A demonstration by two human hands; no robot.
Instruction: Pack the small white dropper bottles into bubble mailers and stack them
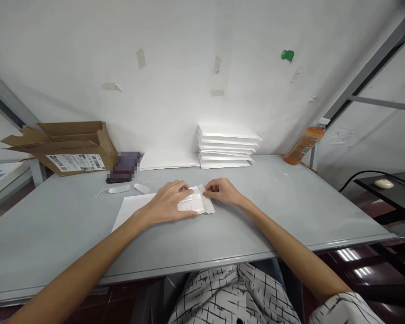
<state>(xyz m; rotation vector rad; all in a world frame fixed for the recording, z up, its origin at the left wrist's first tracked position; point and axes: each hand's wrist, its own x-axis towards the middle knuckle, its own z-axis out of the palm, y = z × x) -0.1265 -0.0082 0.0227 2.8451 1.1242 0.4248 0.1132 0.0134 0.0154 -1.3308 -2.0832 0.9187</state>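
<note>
A small bubble-wrap packet (191, 203) with a pale flap (207, 202) at its right end lies flat on the grey table. My left hand (170, 202) spans it from the left, curled fingers at the far edge and thumb along the near edge, holding it down. At the right end, my right hand (222, 191) pinches the flap between thumb and fingers. A white sheet or envelope (130, 209) extends out to the left under my left hand; whether it joins the packet is hidden. Just beyond lie two small white tags with strings, one tag (119, 189) left of the other tag (142, 188).
Along the wall stand an open cardboard box (76, 155), a dark pixelated item (124, 167), flat white envelopes (170, 160), a stack of white padded envelopes (224, 146) and a leaning orange drink bottle (305, 144). A computer mouse (384, 183) rests on a black shelf at right.
</note>
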